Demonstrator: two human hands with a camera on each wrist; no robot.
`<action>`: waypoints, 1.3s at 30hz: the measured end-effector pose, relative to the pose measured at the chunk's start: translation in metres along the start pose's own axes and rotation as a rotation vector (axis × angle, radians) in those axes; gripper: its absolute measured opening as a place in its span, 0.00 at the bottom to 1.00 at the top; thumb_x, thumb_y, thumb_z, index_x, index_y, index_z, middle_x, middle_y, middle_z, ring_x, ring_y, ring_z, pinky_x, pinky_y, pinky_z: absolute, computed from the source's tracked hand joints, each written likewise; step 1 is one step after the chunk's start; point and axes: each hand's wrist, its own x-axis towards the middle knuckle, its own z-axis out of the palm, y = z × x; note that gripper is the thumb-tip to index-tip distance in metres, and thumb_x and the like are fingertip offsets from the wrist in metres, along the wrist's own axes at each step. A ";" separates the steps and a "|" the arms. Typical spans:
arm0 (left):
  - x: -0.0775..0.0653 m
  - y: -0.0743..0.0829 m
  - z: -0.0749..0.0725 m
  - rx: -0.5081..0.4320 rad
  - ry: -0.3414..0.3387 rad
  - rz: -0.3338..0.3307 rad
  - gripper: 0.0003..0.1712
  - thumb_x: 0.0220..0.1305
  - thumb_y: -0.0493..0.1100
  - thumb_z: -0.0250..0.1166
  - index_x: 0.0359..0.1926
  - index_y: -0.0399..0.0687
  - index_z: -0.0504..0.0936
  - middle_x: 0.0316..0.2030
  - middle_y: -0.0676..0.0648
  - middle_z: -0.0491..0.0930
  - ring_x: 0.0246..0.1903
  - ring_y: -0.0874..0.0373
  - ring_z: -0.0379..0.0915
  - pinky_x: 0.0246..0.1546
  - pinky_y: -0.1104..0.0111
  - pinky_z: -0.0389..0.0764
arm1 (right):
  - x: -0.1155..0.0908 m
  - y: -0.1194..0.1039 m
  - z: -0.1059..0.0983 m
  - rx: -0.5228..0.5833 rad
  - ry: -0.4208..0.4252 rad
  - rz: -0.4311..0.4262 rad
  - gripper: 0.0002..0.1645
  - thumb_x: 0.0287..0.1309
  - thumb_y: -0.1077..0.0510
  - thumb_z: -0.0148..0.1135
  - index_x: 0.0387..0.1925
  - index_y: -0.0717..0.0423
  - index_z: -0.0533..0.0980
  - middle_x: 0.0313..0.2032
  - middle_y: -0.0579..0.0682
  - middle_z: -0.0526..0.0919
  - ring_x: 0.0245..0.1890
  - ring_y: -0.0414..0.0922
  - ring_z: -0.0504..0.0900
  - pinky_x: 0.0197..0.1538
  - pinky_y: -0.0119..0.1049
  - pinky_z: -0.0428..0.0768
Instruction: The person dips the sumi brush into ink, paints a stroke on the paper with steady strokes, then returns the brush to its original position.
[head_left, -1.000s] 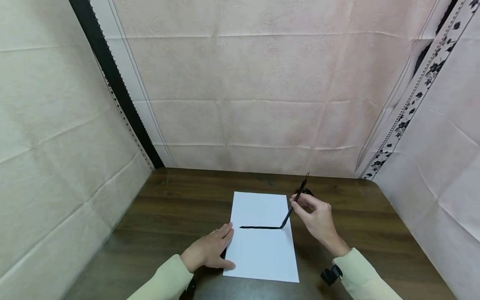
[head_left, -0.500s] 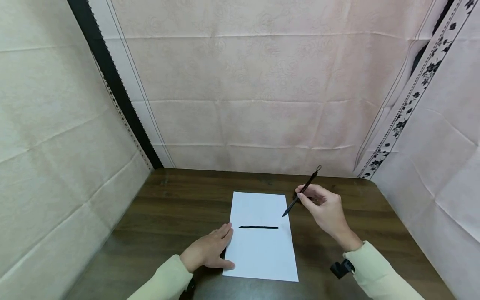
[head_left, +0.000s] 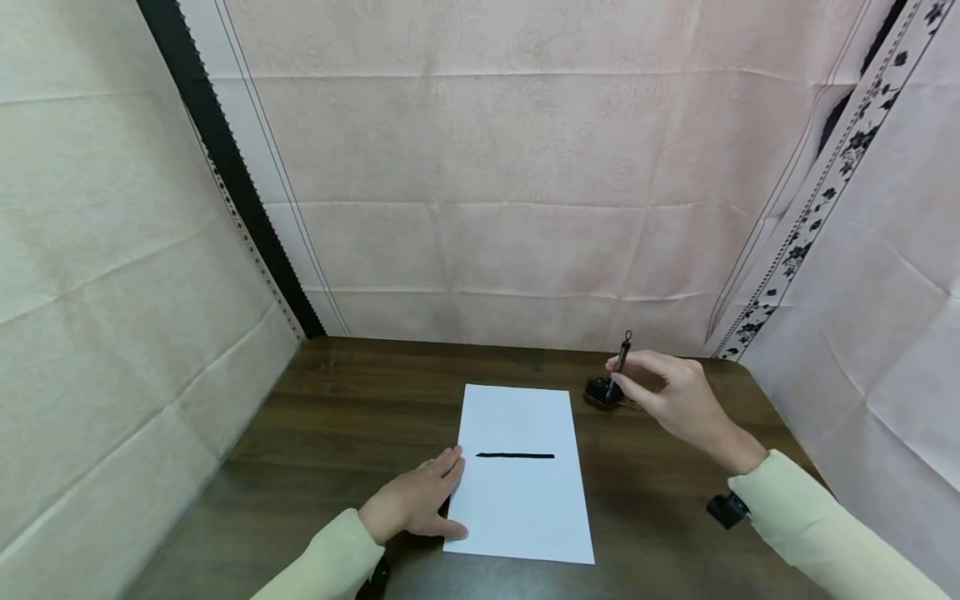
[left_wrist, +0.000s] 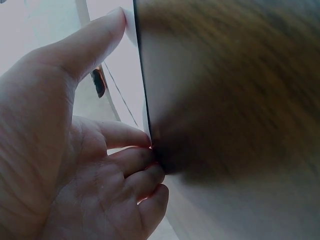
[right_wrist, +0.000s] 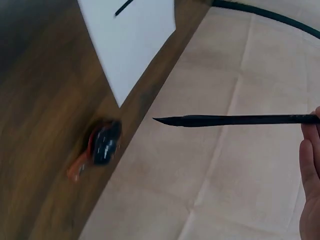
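Observation:
My right hand (head_left: 682,404) pinches a black writing brush (head_left: 623,354) near the right of the table, its hanging loop up and its lower end over a small dark ink dish (head_left: 598,393). In the right wrist view the brush (right_wrist: 235,120) has a pointed dark tip, apart from the glossy dish (right_wrist: 105,142). A white paper sheet (head_left: 517,508) bears one horizontal black stroke (head_left: 516,456). My left hand (head_left: 420,498) rests along the sheet's left edge, fingers extended and thumb spread; in the left wrist view the palm side of this hand (left_wrist: 90,160) shows.
The dark wooden table (head_left: 337,442) has its back edge against a pale cloth wall (head_left: 480,250). Cloth walls (head_left: 112,292) also close off the left and right sides. An orange-brown handle-like part (right_wrist: 76,169) sticks out from the dish.
My right hand has lifted the brush off the stroke's right end and carried it right and back to the ink dish, turning it more upright. The left hand has stayed in place.

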 end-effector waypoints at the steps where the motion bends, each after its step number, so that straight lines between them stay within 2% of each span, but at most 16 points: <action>1: 0.001 0.000 0.000 0.003 0.000 -0.001 0.60 0.62 0.68 0.73 0.82 0.39 0.59 0.84 0.41 0.52 0.84 0.47 0.49 0.82 0.50 0.61 | 0.001 0.002 -0.003 -0.017 -0.021 -0.021 0.23 0.51 0.75 0.77 0.45 0.52 0.88 0.43 0.47 0.93 0.45 0.39 0.91 0.54 0.15 0.80; 4: 0.002 -0.002 0.002 0.012 0.003 -0.003 0.60 0.62 0.69 0.72 0.82 0.39 0.59 0.84 0.41 0.52 0.84 0.47 0.49 0.82 0.50 0.60 | 0.004 0.008 -0.010 -0.054 -0.076 -0.093 0.20 0.53 0.72 0.78 0.47 0.53 0.88 0.44 0.48 0.93 0.45 0.43 0.91 0.56 0.14 0.79; 7: 0.002 -0.002 0.002 0.013 0.005 0.001 0.61 0.62 0.69 0.72 0.82 0.39 0.59 0.84 0.41 0.53 0.84 0.47 0.49 0.82 0.50 0.61 | 0.005 0.014 -0.015 -0.052 -0.123 -0.160 0.09 0.68 0.60 0.71 0.48 0.55 0.87 0.44 0.50 0.92 0.44 0.43 0.90 0.54 0.17 0.81; 8: 0.002 -0.002 0.002 0.013 0.004 0.001 0.61 0.62 0.69 0.72 0.82 0.39 0.59 0.84 0.41 0.52 0.84 0.47 0.49 0.82 0.50 0.61 | 0.005 0.016 -0.016 -0.058 -0.135 -0.189 0.11 0.72 0.55 0.66 0.49 0.56 0.87 0.44 0.51 0.92 0.44 0.43 0.90 0.52 0.18 0.82; 10: 0.002 -0.002 0.002 0.008 0.001 0.002 0.61 0.62 0.68 0.73 0.82 0.39 0.59 0.84 0.41 0.52 0.84 0.47 0.49 0.82 0.50 0.61 | 0.005 0.021 -0.017 -0.069 -0.157 -0.243 0.20 0.78 0.47 0.56 0.49 0.57 0.87 0.43 0.51 0.91 0.43 0.43 0.89 0.50 0.19 0.83; 14: 0.000 -0.002 0.001 0.000 0.006 0.010 0.60 0.62 0.67 0.73 0.82 0.38 0.59 0.84 0.41 0.52 0.84 0.46 0.49 0.81 0.50 0.61 | 0.001 0.028 -0.015 -0.133 -0.204 -0.348 0.27 0.81 0.43 0.47 0.48 0.56 0.86 0.43 0.47 0.90 0.43 0.42 0.88 0.50 0.21 0.83; 17: -0.001 -0.002 0.000 -0.003 0.014 0.014 0.60 0.62 0.66 0.74 0.81 0.37 0.59 0.84 0.40 0.53 0.84 0.46 0.50 0.81 0.50 0.62 | -0.001 0.034 -0.011 -0.194 -0.234 -0.453 0.27 0.83 0.46 0.45 0.46 0.57 0.87 0.43 0.47 0.90 0.44 0.42 0.89 0.50 0.27 0.85; 22: -0.001 -0.002 0.001 0.006 0.016 0.014 0.60 0.62 0.66 0.74 0.81 0.37 0.60 0.84 0.40 0.53 0.84 0.46 0.50 0.81 0.50 0.61 | -0.012 0.044 0.000 -0.314 -0.217 -0.702 0.27 0.86 0.58 0.40 0.43 0.61 0.86 0.41 0.50 0.91 0.42 0.45 0.89 0.44 0.38 0.88; 26: -0.001 -0.001 0.001 0.003 0.012 0.013 0.60 0.62 0.66 0.74 0.81 0.37 0.59 0.84 0.40 0.53 0.84 0.46 0.49 0.81 0.50 0.61 | -0.025 0.052 0.005 -0.406 -0.238 -0.818 0.30 0.85 0.66 0.30 0.47 0.61 0.84 0.44 0.52 0.91 0.43 0.48 0.89 0.45 0.41 0.88; 32: -0.001 0.000 0.000 -0.004 0.010 0.009 0.60 0.62 0.66 0.74 0.81 0.37 0.60 0.84 0.40 0.53 0.84 0.46 0.49 0.81 0.50 0.61 | -0.041 0.063 0.011 -0.496 -0.308 -0.867 0.36 0.84 0.70 0.23 0.48 0.59 0.84 0.45 0.52 0.90 0.46 0.47 0.88 0.48 0.40 0.87; 39: -0.001 -0.001 0.002 0.001 0.006 0.005 0.60 0.62 0.68 0.72 0.82 0.38 0.59 0.84 0.41 0.52 0.84 0.46 0.49 0.82 0.50 0.61 | -0.056 0.078 0.022 -0.516 -0.327 -0.896 0.38 0.83 0.70 0.22 0.46 0.56 0.85 0.44 0.51 0.90 0.45 0.46 0.88 0.48 0.39 0.87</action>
